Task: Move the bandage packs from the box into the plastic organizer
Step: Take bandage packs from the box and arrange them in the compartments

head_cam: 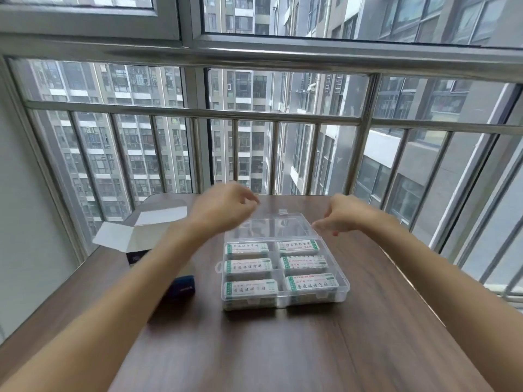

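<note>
A clear plastic organizer (343,281) sits in the middle of the wooden table, its transparent lid (271,226) raised at the far side. Several white and green bandage packs (250,266) fill its compartments in two columns. The cardboard box (147,236) stands at the left with its flaps open. My left hand (223,206) hovers above the lid's far left corner, fingers loosely curled, holding nothing that I can see. My right hand (343,215) hovers by the lid's far right corner, fingers loosely bent, empty. Both hands are blurred.
A dark blue part of the box (184,287) shows under my left forearm. Behind the table (254,349) runs a metal railing (283,114) and a window. The table's left and right edges lie close to the wall and railing.
</note>
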Available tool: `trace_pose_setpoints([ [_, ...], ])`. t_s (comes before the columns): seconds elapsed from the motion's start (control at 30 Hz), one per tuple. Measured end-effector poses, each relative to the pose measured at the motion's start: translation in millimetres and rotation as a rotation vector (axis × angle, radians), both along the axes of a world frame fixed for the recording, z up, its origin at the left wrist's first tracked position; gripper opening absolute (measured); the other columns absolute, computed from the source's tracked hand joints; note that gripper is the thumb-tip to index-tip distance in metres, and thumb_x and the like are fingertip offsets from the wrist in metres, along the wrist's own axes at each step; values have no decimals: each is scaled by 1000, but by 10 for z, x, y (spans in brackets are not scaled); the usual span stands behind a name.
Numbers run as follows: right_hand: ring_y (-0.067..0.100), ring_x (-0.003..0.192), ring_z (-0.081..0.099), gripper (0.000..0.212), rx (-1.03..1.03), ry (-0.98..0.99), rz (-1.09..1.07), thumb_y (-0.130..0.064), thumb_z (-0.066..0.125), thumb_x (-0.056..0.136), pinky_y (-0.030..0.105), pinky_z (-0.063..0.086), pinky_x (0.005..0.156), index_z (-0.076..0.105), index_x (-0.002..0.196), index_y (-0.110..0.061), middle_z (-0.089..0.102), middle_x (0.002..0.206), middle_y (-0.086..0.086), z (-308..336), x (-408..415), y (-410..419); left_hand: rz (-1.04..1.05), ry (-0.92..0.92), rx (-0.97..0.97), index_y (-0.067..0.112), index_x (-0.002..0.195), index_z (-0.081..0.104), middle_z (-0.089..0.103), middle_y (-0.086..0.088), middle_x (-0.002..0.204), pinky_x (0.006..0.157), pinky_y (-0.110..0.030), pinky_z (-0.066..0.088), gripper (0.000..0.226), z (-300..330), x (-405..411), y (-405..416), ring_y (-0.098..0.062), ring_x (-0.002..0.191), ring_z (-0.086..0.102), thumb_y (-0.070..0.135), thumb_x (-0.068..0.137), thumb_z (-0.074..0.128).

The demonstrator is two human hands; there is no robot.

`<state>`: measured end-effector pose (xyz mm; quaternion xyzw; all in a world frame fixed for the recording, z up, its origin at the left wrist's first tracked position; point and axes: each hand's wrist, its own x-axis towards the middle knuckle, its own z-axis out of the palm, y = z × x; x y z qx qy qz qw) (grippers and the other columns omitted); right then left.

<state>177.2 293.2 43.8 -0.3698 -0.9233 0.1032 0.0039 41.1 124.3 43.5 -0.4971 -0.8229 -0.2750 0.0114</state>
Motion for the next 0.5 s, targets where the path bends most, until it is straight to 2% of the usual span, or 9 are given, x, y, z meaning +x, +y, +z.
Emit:
trace_pose_setpoints([
  [0.03,19,84,69,30,15,49,54,-37,62,87,32,57,76,72,97,-10,73,93,4,33,-11,-101,68,12,98,23,112,68,65,6,115,70,-18,46,22,29,-45,-188,-11,96,60,27,96,53],
  [0.07,19,86,69,28,8,122,136,-37,61,88,30,57,76,71,97,-13,72,99,0,56,-51,-253,155,59,193,26,111,68,64,6,113,73,-21,43,21,39,-107,-389,-10,99,56,30,95,55],
  [0.13,6,84,62,26,-52,298,343,-36,61,89,19,53,71,68,108,-19,65,104,-8,55,-129,-653,348,185,328,27,110,67,61,3,113,81,-29,38,21,-17,-216,-742,-13,108,47,32,92,58],
  [0.17,4,89,57,31,-44,372,455,-36,62,88,19,51,78,64,115,-22,62,110,-6,30,-200,-874,440,227,371,26,112,67,59,1,116,83,-32,37,23,-68,-277,-922,-17,112,45,31,91,61],
  [0.23,9,116,43,47,78,411,623,-42,64,85,29,38,102,53,129,-27,50,127,-4,-106,-336,-1184,565,220,420,24,119,64,55,-4,124,87,-38,38,31,-220,-373,-1164,-24,118,42,29,88,64],
  [0.3,13,132,26,55,217,375,697,-46,62,85,34,23,109,46,135,-31,38,140,-5,-302,-515,-1387,631,123,420,21,127,56,49,-8,132,95,-44,38,41,-397,-479,-1342,-28,122,39,30,89,64],
  [0.33,16,134,24,51,261,387,703,-45,63,84,37,22,110,49,132,-31,38,141,-4,-404,-578,-1445,641,33,426,19,132,51,45,-9,135,98,-44,37,45,-483,-521,-1370,-29,123,40,30,90,61],
  [0.43,22,117,48,20,381,630,699,-28,69,81,43,41,96,67,100,-26,58,118,-1,-616,-707,-1555,552,-377,575,16,138,39,46,-5,138,101,-37,36,47,-703,-603,-1404,-20,121,45,27,95,54],
  [0.5,20,101,56,10,451,751,713,-23,72,78,35,45,87,70,88,-27,63,103,-2,-686,-738,-1557,412,-473,717,20,132,43,54,6,127,99,-26,37,38,-798,-570,-1415,-9,115,48,20,96,54],
])
